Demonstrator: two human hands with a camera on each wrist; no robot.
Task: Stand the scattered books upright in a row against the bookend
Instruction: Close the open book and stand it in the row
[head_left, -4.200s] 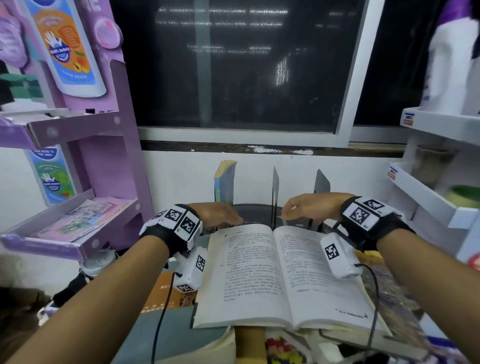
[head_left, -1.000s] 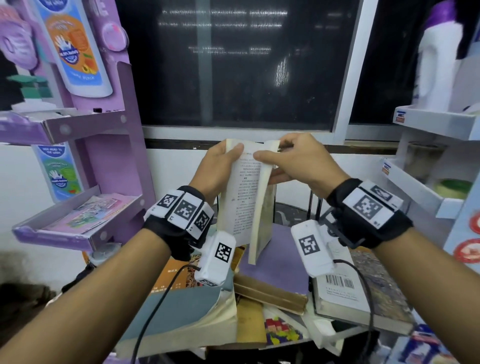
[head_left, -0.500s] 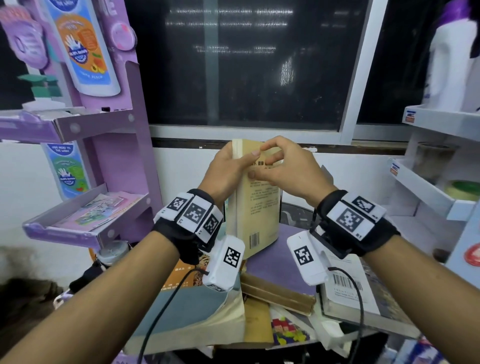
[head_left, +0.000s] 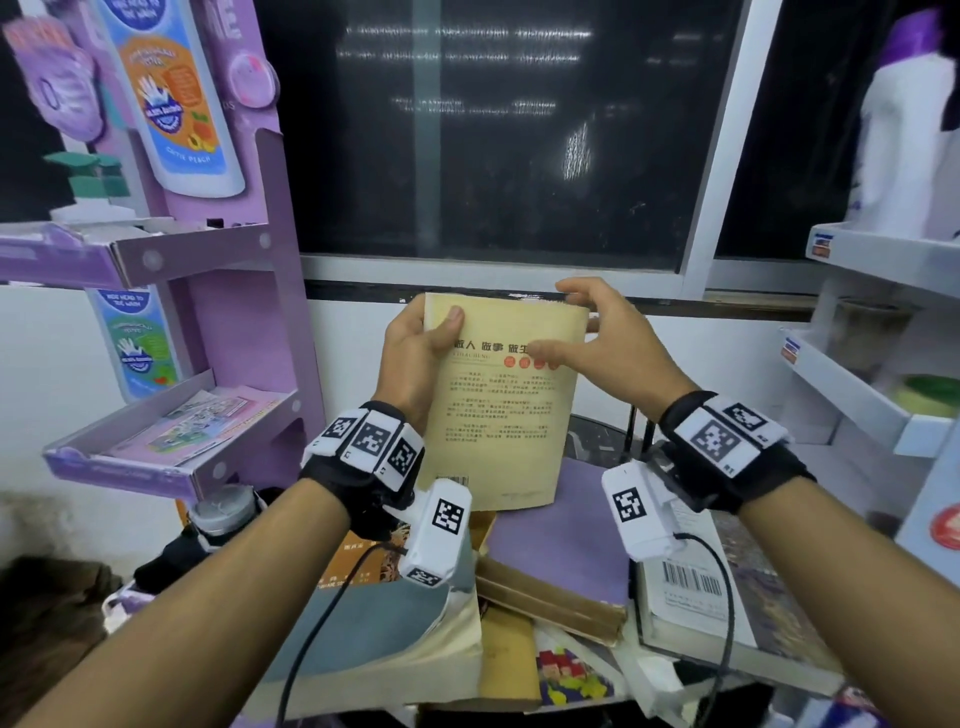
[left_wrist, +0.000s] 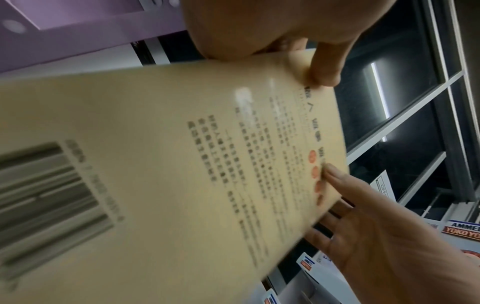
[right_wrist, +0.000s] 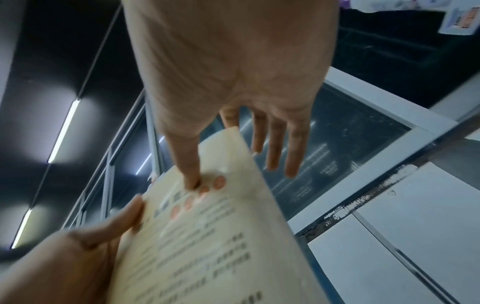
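Note:
I hold a closed tan paperback (head_left: 498, 405) upright in the air above the pile, its back cover with a barcode facing me. My left hand (head_left: 415, 353) grips its left edge near the top, thumb on the cover. On the right, my right hand (head_left: 608, 343) lays its thumb on the cover near the top corner while its fingers (right_wrist: 275, 148) stretch straight past the edge. The left wrist view shows the tan paperback (left_wrist: 182, 164) blurred. Dark metal of the bookend (head_left: 597, 441) peeks out behind the book, mostly hidden.
Below lies a heap of flat books: a purple one (head_left: 561, 540), a grey-blue one (head_left: 363, 623), a white one with a barcode (head_left: 691, 592), an orange one (head_left: 358, 566). A purple display rack (head_left: 156, 457) stands left, white shelves (head_left: 857, 395) right, a dark window behind.
The open book was lifted off the pile and closed between both hands. It has since turned so its back cover faces me, and my right hand's fingers have straightened.

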